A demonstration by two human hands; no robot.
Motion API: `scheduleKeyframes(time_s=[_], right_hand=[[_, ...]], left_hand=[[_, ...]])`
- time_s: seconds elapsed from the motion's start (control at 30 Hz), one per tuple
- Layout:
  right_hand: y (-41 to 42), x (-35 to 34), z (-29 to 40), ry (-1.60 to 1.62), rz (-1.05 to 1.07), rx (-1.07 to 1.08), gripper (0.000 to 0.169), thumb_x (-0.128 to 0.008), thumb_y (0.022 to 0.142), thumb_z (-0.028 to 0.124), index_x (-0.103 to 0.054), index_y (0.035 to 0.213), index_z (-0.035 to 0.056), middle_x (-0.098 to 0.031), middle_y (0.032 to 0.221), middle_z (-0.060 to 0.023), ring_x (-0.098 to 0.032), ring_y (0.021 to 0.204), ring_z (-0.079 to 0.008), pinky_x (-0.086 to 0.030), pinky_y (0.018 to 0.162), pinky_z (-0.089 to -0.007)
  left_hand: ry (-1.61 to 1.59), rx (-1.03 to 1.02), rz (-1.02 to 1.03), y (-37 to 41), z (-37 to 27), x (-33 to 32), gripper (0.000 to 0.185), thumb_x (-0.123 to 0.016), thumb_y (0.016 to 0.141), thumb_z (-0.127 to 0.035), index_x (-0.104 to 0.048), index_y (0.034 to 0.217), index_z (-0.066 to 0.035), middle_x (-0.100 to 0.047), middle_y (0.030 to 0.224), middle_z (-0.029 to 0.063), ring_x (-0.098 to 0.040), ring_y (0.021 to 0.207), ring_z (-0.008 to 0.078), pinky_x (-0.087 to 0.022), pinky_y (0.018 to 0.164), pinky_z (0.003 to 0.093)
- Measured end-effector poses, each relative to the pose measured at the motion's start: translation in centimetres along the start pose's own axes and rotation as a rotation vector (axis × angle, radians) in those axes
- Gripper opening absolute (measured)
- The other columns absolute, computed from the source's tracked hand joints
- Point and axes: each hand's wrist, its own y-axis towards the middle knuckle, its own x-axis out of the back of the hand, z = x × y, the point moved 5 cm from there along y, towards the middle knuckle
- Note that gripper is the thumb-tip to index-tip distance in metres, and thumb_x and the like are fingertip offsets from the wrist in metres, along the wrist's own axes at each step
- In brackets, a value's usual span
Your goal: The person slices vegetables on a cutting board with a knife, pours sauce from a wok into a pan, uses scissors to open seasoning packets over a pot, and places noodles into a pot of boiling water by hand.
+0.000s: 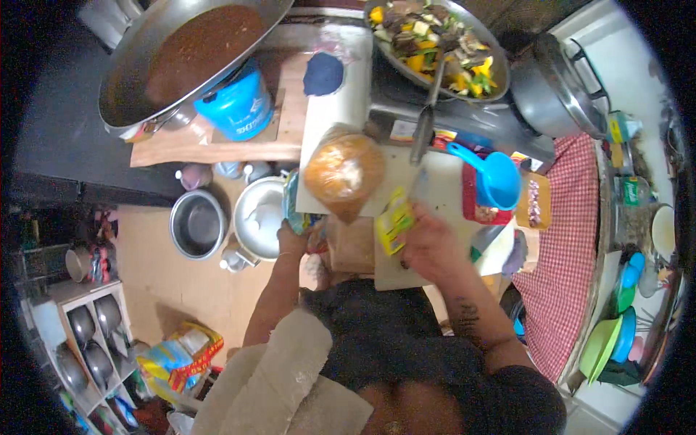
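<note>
My right hand (pixel 435 242) is closed around a yellow-green printed packet (pixel 396 223) over the white counter surface. My left hand (pixel 293 239) reaches down at the counter's left edge and touches a teal plastic item (pixel 293 204); its fingers are partly hidden, so its grip is unclear. Between and beyond my hands sits a clear plastic bag of orange-brown food (pixel 344 174). A blue plastic dipper (pixel 497 179) lies over a red tray (pixel 470 204) on the right, beside a tan tray of chopped pieces (pixel 533 201).
A wide pan of brown sauce (pixel 201 54) stands at the upper left, above a blue container (pixel 239 106). A pan of chopped vegetables (pixel 435 49) with a metal utensil (pixel 425 122) rests on the stove. Metal pots (pixel 198 224) stand lower left; a lidded pot (pixel 560 87) stands right.
</note>
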Motion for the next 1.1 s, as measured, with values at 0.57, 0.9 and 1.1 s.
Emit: scheduleKeyframes(time_s=[0.57, 0.9, 1.1], right_hand=[[21.3, 23.9, 21.7, -0.783, -1.006, 0.572, 0.024, -0.069, 0.074, 0.021, -0.069, 0.096, 0.0109, -0.068, 0.089, -0.0163, -0.065, 0.084, -0.0339, -0.051, 0.078, -0.0393], [25.9, 23.9, 23.1, -1.387, -0.994, 0.419, 0.020, -0.046, 0.087, 0.013, -0.064, 0.095, 0.0092, -0.064, 0.107, -0.0185, -0.064, 0.093, -0.0363, -0.052, 0.078, -0.0469], [24.7, 27.1, 20.7, -1.439, -0.874, 0.249, 0.019, -0.049, 0.086, 0.014, -0.065, 0.090, 0.0049, -0.066, 0.098, -0.0196, -0.064, 0.091, -0.0372, -0.052, 0.078, -0.0465]], left_hand=[[0.316, 0.277, 0.309, -16.8, 18.4, 3.9, 0.046, -0.073, 0.075, -0.036, -0.064, 0.107, -0.005, -0.061, 0.109, 0.0219, -0.058, 0.103, 0.0358, -0.048, 0.090, 0.0432], [0.173, 0.186, 0.137, -21.0, 14.0, 7.9, 0.043, -0.069, 0.076, -0.031, -0.064, 0.106, -0.001, -0.063, 0.109, 0.0204, -0.058, 0.105, 0.0341, -0.046, 0.093, 0.0410], [0.150, 0.194, 0.159, -21.4, 14.1, 6.5, 0.044, -0.069, 0.077, -0.033, -0.063, 0.108, -0.002, -0.063, 0.109, 0.0195, -0.059, 0.105, 0.0332, -0.047, 0.092, 0.0393]])
